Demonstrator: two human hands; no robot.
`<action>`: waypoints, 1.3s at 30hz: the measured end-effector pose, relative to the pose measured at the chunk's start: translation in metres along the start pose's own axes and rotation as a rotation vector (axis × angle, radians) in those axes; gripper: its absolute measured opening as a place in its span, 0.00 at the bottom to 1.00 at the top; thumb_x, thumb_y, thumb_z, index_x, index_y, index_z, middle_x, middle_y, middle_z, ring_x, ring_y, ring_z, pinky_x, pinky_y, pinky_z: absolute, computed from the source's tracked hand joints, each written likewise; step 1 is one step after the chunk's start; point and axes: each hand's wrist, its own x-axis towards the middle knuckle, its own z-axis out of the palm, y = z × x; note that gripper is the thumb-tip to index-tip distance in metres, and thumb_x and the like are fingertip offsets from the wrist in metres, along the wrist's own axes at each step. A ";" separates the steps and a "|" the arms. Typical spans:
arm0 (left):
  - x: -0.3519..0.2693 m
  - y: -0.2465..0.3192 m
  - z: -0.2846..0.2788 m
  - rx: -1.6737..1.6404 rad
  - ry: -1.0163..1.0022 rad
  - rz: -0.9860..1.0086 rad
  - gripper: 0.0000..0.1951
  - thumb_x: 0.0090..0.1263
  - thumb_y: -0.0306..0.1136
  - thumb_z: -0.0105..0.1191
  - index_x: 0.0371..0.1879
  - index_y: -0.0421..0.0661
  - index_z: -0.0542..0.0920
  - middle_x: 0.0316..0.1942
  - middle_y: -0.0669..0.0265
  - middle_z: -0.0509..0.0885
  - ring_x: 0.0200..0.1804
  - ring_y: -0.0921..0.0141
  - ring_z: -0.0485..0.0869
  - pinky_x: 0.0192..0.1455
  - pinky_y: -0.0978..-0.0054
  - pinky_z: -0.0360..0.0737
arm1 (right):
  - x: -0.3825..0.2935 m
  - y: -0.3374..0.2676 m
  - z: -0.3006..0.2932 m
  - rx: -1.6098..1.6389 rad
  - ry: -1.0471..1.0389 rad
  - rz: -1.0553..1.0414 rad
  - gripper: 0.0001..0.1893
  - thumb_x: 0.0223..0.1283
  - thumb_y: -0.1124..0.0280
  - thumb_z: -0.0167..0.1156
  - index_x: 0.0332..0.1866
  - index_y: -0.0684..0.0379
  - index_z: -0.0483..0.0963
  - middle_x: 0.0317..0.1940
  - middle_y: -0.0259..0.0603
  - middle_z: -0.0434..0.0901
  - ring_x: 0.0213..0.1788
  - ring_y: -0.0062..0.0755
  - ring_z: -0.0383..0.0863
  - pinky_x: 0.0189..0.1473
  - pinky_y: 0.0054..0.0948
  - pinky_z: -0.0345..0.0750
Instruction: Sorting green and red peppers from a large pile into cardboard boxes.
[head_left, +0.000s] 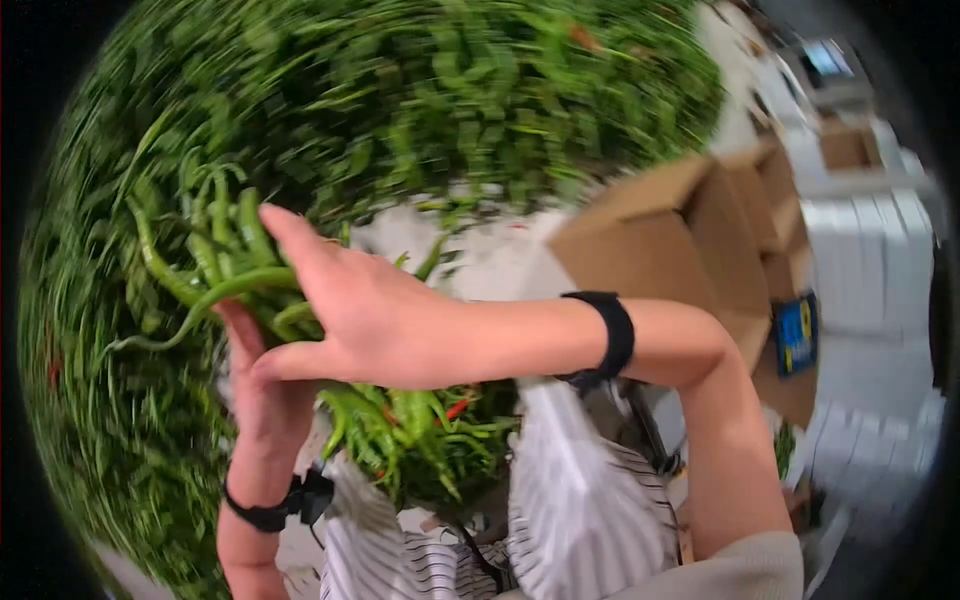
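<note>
A bunch of long green chili peppers (225, 255) is held between my two hands at the left of the head view. My right hand (352, 300) reaches across from the right and lies over the stem side of the bunch, its thumb near the other hand. Below it, my left hand (259, 367) supports the peppers from underneath; its fingers are partly hidden. Around and beyond both hands spreads a large heap of green peppers (450, 90), blurred, with a few red ones. A smaller pile of green and red peppers (412, 427) lies close to my body, beneath my right forearm.
Open cardboard boxes (645, 247) stand right of the heap, beyond my right forearm. Stacked white boxes or blocks (862, 262) rise at the far right, near a blue packet (796, 334). My knees in striped cloth (577, 495) flank the small pile.
</note>
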 end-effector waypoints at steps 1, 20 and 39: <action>0.004 -0.005 0.030 0.020 -0.070 -0.037 0.32 0.67 0.60 0.34 0.64 0.52 0.57 0.61 0.65 0.64 0.62 0.66 0.65 0.61 0.63 0.64 | -0.015 0.003 -0.028 0.028 0.051 -0.039 0.48 0.47 0.57 0.65 0.63 0.75 0.42 0.49 0.67 0.67 0.50 0.57 0.72 0.52 0.38 0.70; 0.046 -0.124 0.414 0.836 -1.550 0.173 0.16 0.69 0.33 0.41 0.53 0.39 0.68 0.48 0.58 0.76 0.52 0.67 0.75 0.59 0.71 0.69 | -0.287 -0.035 -0.372 0.380 0.278 0.253 0.32 0.46 0.65 0.64 0.58 0.66 0.62 0.34 0.52 0.78 0.34 0.44 0.82 0.30 0.39 0.82; 0.031 -0.220 0.301 1.771 -1.445 0.923 0.18 0.57 0.28 0.55 0.49 0.44 0.74 0.43 0.61 0.76 0.53 0.61 0.72 0.61 0.58 0.63 | -0.374 -0.029 -0.343 -0.688 0.823 0.448 0.41 0.38 0.78 0.64 0.64 0.62 0.55 0.46 0.49 0.75 0.42 0.31 0.79 0.47 0.25 0.75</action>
